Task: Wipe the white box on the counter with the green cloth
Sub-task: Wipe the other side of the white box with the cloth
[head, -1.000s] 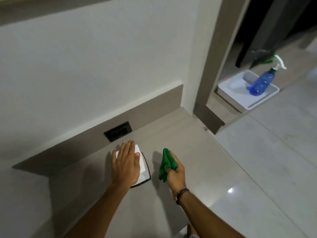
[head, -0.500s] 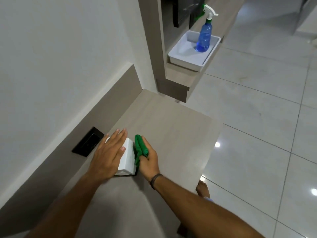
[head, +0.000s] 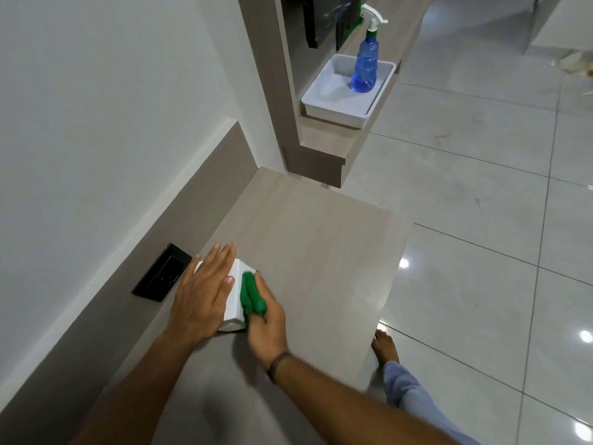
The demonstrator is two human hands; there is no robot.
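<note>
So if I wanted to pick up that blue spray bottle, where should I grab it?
Probably around the narrow neck of the spray bottle, just under its white trigger. It stands upright in the white tray, so come from the open floor side, above the tray's wall.

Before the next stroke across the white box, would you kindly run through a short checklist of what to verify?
1. Left hand steadying the white box: ok, it lies flat on top of it.
2. Green cloth gripped: ok, bunched in the right hand.
3. Cloth in contact with the box: ok, it presses against the box's right side.
4. Box seated flat on the counter: cannot tell, the hands hide most of its base.
5. Room to wipe: ok, the counter to the right of the box is bare.
6. Spray bottle within reach: not ok, it stands in the white tray on a farther ledge.
</note>
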